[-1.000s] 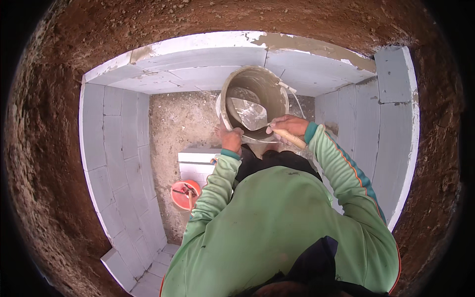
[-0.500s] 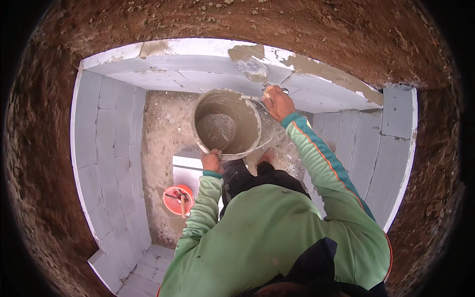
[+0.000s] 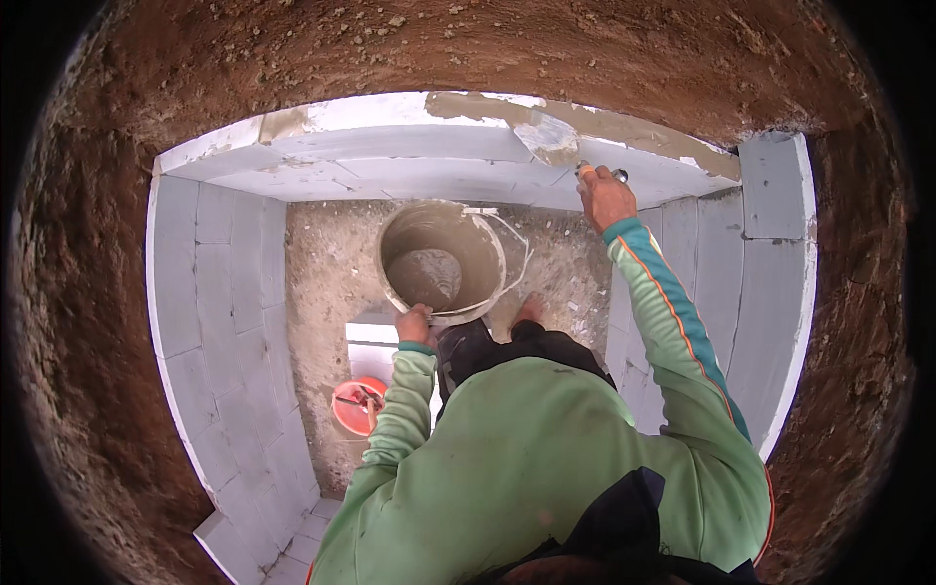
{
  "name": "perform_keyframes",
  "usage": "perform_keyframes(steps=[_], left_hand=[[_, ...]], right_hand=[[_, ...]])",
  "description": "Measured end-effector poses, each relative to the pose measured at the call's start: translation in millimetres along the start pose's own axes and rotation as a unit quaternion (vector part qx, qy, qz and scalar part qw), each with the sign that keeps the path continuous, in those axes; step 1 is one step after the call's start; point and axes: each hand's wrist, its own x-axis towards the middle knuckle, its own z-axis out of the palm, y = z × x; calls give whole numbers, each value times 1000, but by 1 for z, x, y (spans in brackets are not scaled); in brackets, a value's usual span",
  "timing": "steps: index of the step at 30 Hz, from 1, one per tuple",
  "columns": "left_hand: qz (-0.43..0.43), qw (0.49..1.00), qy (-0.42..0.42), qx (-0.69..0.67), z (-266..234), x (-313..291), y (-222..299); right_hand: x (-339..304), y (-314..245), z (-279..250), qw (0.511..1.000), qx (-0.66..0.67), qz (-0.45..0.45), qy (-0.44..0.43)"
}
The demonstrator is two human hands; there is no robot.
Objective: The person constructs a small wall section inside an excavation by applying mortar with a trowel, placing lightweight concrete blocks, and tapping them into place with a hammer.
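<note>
My left hand (image 3: 414,323) grips the near rim of a mortar-smeared bucket (image 3: 492,255), which leans so that its mouth faces me. Wet grey mortar (image 3: 426,277) lies in its bottom, and its wire handle hangs out to the right. Up at the far wall, my right hand (image 3: 606,198) is closed round the handle of a trowel (image 3: 548,137). The trowel's blade rests at the wall's top edge, over a band of spread mortar (image 3: 624,128). More mortar (image 3: 468,104) covers the top to the left of the blade.
White block walls (image 3: 219,283) stand left, right and ahead, with brown soil (image 3: 468,49) behind them. An orange-red bucket (image 3: 343,417) holding tools sits on the rough floor (image 3: 327,253) at my left. Beside it is a loose white block (image 3: 369,333). My bare foot (image 3: 530,308) shows below the bucket.
My right hand has moved the trowel rightward along the wall's top, and mortar now covers more of it there. My left hand still holds the bucket's rim. The view has shifted slightly.
</note>
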Motion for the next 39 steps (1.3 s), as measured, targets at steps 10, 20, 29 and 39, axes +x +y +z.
perform_keyframes(steps=[10, 20, 29, 39], left_hand=[[19, 997, -47, 54, 75, -48, 31], [225, 927, -220, 206, 195, -109, 26], [-18, 973, -219, 73, 249, -97, 8], [-86, 970, -226, -18, 250, -109, -30]], right_hand=[[-127, 34, -40, 990, 33, 64, -124], [-136, -30, 49, 913, 169, 21, -370], [-202, 96, -46, 591, 723, 243, -260], [-124, 278, -276, 984, -177, -1, -28]])
